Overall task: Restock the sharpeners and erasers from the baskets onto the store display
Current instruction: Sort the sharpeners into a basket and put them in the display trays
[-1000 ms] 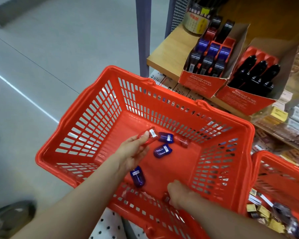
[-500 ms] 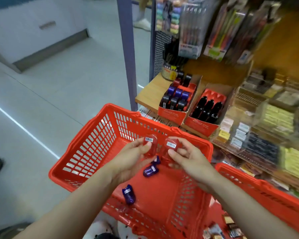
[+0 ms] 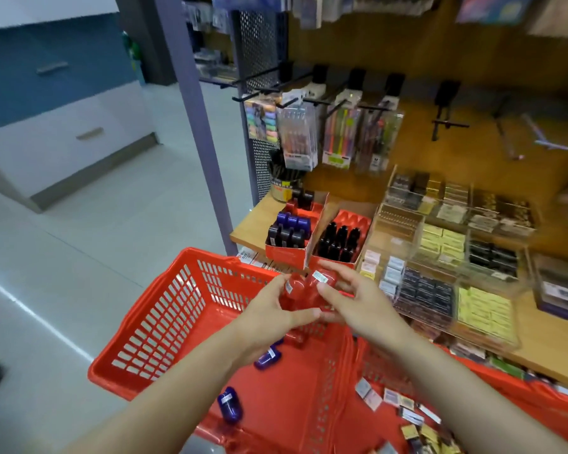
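Two red sharpeners held mid-frame above the red basket (image 3: 164, 309): left hand (image 3: 269, 317) fingers pinch one red sharpener (image 3: 292, 290), right hand (image 3: 358, 306) fingers pinch the other red sharpener (image 3: 323, 280), the two touching. Two purple sharpeners (image 3: 230, 404) lie on the basket floor, lower centre. Second basket (image 3: 538, 398) at lower right holds loose erasers (image 3: 413, 417). Upper centre-right, wooden shelf (image 3: 253, 221) carries two red display boxes (image 3: 286, 257) of sharpeners and clear trays of erasers (image 3: 440, 240).
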